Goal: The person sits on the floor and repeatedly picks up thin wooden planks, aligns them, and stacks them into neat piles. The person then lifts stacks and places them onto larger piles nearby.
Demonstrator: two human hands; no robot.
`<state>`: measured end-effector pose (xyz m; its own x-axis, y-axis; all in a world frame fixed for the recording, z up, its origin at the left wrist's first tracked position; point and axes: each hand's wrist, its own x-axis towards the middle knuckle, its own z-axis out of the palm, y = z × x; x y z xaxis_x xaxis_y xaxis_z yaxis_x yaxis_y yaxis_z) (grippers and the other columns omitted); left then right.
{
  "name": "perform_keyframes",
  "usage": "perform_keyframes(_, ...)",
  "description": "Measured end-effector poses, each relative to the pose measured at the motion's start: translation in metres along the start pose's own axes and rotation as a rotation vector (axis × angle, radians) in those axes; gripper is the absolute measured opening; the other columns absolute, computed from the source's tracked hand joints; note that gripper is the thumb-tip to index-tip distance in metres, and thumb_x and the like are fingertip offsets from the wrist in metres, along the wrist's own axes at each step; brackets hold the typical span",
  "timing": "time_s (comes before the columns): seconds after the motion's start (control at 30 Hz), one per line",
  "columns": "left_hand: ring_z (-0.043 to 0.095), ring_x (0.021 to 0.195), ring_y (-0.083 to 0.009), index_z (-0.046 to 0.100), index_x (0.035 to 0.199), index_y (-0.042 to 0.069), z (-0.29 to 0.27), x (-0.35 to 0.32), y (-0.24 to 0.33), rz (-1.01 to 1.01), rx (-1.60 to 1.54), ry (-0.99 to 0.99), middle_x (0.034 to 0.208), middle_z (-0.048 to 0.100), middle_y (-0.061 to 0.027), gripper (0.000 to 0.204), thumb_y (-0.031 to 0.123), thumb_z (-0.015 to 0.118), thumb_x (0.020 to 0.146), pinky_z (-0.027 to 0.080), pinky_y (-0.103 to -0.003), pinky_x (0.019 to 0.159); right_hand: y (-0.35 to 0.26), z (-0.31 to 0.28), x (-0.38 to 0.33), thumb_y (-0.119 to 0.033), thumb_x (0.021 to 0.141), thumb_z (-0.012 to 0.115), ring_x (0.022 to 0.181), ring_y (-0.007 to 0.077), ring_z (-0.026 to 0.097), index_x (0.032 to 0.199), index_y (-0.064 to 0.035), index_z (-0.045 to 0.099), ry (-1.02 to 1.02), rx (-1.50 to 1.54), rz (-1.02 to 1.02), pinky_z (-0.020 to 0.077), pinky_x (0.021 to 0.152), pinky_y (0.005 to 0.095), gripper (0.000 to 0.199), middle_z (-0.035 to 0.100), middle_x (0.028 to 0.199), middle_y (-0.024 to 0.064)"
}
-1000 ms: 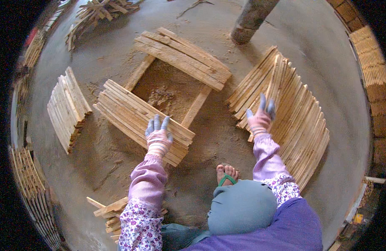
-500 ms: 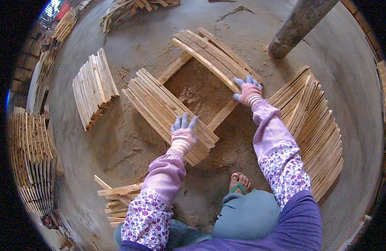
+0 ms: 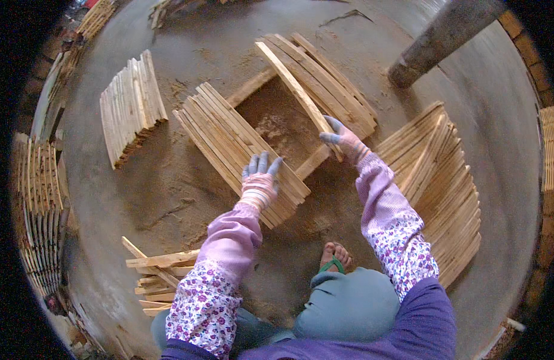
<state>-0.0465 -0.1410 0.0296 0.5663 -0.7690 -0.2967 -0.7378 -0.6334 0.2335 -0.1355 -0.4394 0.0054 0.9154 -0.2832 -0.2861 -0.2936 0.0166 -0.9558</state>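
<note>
Reference: the near row of sticks [image 3: 229, 135]. All places are given from this row.

1. Left hand [image 3: 259, 183]: palm down on the near row, close to its right end, fingers apart and closed around nothing. Rest it lightly; moderate pressure should be enough to steady the sticks without pushing them out of line.

2. Right hand [image 3: 348, 143]: beyond and to the right of the near row, thumb and fingers clamped on the near end of one stick [image 3: 296, 91]. A short tip projects past the grip toward the wearer. Because the grip is at one end, the far end will probably swing or dip; a firm pinch and a level wrist should limit this. Turn the stick slowly so that it does not catch its neighbours.

3. Position of the stick: it extends from the right hand away and to the left, in the space between the near row and the far row [image 3: 334, 87]. Whether its far end touches the far row cannot be told.

4. Surroundings: two crosspieces [image 3: 316, 161] run from the near row toward the far row. A large stack [image 3: 451, 204] lies to the right of the near row, apart from it.
</note>
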Motion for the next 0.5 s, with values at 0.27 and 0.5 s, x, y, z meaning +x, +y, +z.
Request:
perform_keyframes(0.27,0.024,0.146,-0.0379,0.038,0.149,0.03,0.01,-0.007,-0.017,-0.032,0.019,0.025,0.161,0.022,-0.0137,0.069,0.029,0.063,0.085,0.021,-0.056,0.117,-0.009,0.019,-0.005,-0.007,0.085,0.065,0.124,0.0183,0.053,0.143,-0.0043,0.047,-0.039,-0.07,0.083,0.042,0.104,0.0319,0.061,0.06,0.134,0.007)
perform_keyframes(0.5,0.025,0.145,-0.0394,0.034,0.15,0.035,0.016,-0.01,-0.026,-0.029,0.048,0.034,0.161,0.022,-0.0127,0.077,0.032,0.066,0.08,0.024,-0.059,0.114,0.01,0.036,0.003,0.004,0.076,0.063,0.118,0.0182,0.058,0.142,0.0017,0.047,-0.168,0.012,0.146,0.044,0.105,0.0349,0.068,0.061,0.13,0.0104)
